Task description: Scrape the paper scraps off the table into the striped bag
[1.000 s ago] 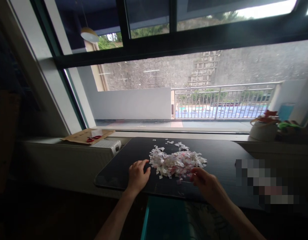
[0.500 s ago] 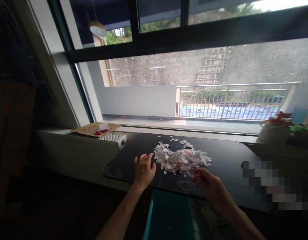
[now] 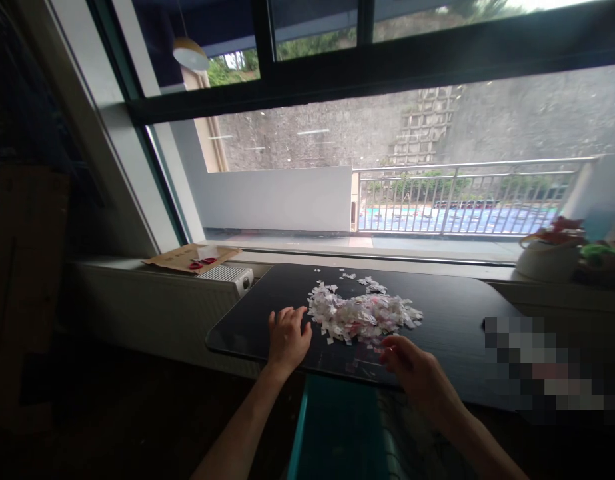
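The heap of paper scraps [image 3: 362,317] lay on the bench [image 3: 452,313], just right of the left grip [image 3: 288,339] and beyond the right grip [image 3: 414,365]. Its long axis ran crosswise, its left end pointing toward the left grip, which was loosely spread. The right was curled; whether it pinched anything was unclear.

Scraps [image 3: 362,319]: small, flat, squarish, mostly white, some tinged pink; loosely heaped, overlapping at mixed angles, in one wide, low mound on the dark table [image 3: 452,347]. A thinner cluster lies at the far side, several single pieces beyond. Near-edge reddish pieces are blurred.
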Action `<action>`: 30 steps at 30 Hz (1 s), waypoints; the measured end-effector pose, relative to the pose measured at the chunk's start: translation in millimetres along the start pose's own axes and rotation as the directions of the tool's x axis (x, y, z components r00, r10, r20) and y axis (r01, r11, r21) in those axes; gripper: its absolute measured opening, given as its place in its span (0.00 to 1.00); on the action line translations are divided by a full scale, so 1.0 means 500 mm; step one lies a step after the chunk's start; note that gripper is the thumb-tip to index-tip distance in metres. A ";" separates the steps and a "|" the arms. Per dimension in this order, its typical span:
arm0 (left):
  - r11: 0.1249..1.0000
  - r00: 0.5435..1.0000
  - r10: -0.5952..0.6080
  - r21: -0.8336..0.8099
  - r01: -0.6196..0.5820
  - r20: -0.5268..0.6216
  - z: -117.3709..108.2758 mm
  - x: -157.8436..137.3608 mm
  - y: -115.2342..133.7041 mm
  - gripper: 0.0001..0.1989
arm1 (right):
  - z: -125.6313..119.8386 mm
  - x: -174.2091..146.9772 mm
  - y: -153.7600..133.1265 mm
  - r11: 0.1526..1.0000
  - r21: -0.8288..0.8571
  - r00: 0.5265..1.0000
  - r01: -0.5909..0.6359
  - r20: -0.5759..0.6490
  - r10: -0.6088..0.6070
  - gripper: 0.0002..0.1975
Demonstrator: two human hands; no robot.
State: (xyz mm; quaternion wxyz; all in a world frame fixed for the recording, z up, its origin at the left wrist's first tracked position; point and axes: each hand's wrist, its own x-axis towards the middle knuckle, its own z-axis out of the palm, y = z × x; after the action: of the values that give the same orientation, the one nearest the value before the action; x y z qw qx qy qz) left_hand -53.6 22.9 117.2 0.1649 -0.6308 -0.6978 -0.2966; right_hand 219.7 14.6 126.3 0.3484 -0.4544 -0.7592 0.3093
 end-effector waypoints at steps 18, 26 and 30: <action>1.000 1.000 0.007 -0.006 -0.007 0.009 -0.004 -0.002 0.002 0.12 | 0.005 -0.019 -0.016 0.998 0.067 0.998 0.007 0.060 -0.011 0.14; 1.000 1.000 0.020 -0.009 -0.020 -0.007 -0.003 -0.001 0.002 0.10 | -0.050 0.003 0.019 1.000 -0.027 0.992 -0.009 -0.123 0.006 0.15; 0.999 1.000 0.027 -0.019 -0.027 -0.015 -0.001 0.000 -0.002 0.09 | -0.060 0.016 0.035 0.990 -0.138 0.985 -0.033 -0.171 0.009 0.16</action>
State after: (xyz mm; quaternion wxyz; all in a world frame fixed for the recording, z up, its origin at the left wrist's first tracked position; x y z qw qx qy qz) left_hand -54.6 22.3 117.6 0.1677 -0.6396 -0.6851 -0.3057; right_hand 249.6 33.7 131.4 0.3758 -0.5105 -0.7418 0.2189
